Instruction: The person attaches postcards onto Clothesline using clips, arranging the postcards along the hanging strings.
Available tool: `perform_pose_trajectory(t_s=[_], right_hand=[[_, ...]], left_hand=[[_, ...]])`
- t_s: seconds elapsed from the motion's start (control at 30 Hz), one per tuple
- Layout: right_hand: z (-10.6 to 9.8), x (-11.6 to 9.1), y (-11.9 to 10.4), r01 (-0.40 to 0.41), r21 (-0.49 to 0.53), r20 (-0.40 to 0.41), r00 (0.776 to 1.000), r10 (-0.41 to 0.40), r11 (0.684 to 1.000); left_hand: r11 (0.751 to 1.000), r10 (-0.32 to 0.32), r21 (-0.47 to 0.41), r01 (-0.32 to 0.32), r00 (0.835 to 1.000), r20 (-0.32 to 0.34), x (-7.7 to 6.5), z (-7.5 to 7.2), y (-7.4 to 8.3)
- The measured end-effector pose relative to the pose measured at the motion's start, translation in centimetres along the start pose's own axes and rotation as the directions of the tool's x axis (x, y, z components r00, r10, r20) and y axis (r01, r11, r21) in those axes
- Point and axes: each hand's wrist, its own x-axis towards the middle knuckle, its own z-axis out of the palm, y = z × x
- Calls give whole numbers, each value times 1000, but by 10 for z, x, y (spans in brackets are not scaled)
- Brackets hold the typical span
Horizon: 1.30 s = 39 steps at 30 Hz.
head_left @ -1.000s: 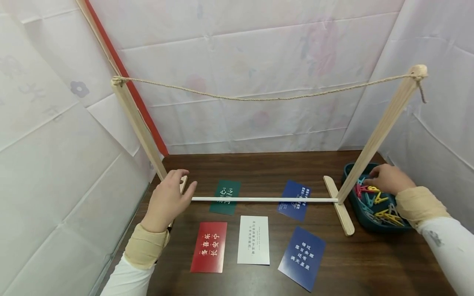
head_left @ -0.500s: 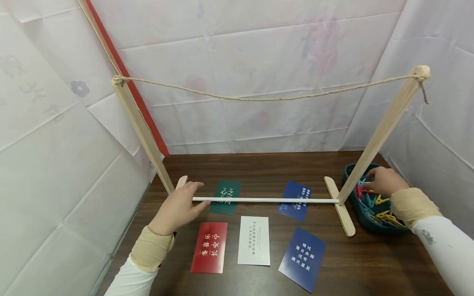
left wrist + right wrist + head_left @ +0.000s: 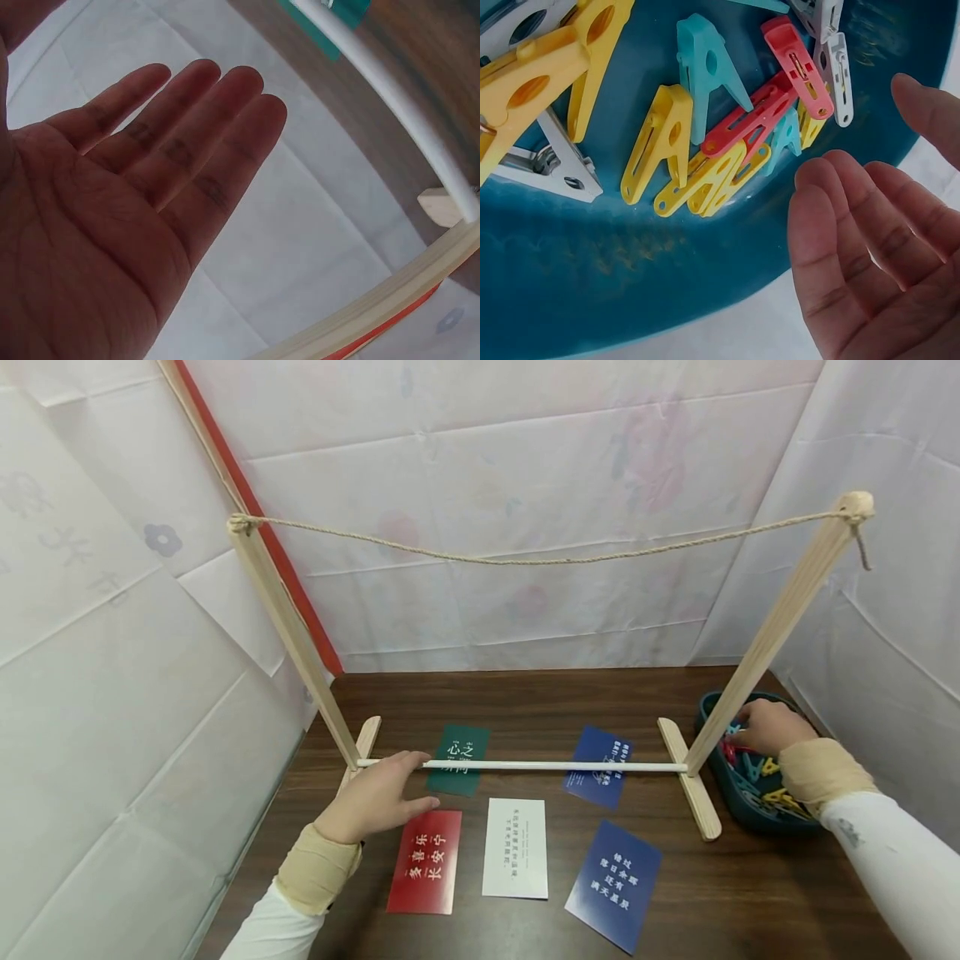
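My left hand (image 3: 375, 802) hovers beside the left end of a white rod (image 3: 525, 766), above and left of a red card (image 3: 423, 864). Its fingers are straight in the left wrist view, with nothing held. My right hand (image 3: 776, 727) is over a dark teal basin (image 3: 780, 827) on the right. In the right wrist view its thumb and fingers stand apart, holding nothing. Inside the basin lie several plastic clothespins: yellow clothespins (image 3: 656, 142), a red clothespin (image 3: 799, 67), a teal clothespin (image 3: 709, 75) and a white clothespin (image 3: 840, 79).
A twine line (image 3: 525, 561) sags between a left wooden post (image 3: 292, 635) and a right wooden post (image 3: 780, 627). Beneath lie a green card (image 3: 465, 783), a white card (image 3: 514, 852), an upper blue card (image 3: 596, 789) and a lower blue card (image 3: 615, 885). White sheeting (image 3: 525, 468) encloses the table.
My left hand has moved right and down, from the left post toward the red card. My right hand has shifted slightly left over the basin.
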Motion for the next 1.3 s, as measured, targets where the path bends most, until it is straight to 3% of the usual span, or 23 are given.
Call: perform_pose_trajectory(t_s=[0.17, 0.43, 0.77, 0.97, 1.3], right_hand=[[2, 4, -1, -14, -8, 21, 1000, 14, 1000], [9, 6, -4, -51, 3, 62, 997, 51, 999], [18, 12, 0, -31, 38, 68, 997, 28, 999], [22, 14, 1, -19, 22, 46, 999, 18, 1000], [30, 20, 6, 23, 14, -15, 1000, -22, 1000]], left_hand=[[1000, 2, 5, -2, 999, 43, 0, 10, -3], [998, -52, 29, 48, 990, 134, -2, 25, -2], [999, -46, 13, 45, 976, 211, -7, 36, -5], [996, -80, 62, 66, 966, 246, -7, 45, -8], [988, -117, 134, 81, 951, 288, -9, 46, -2]])
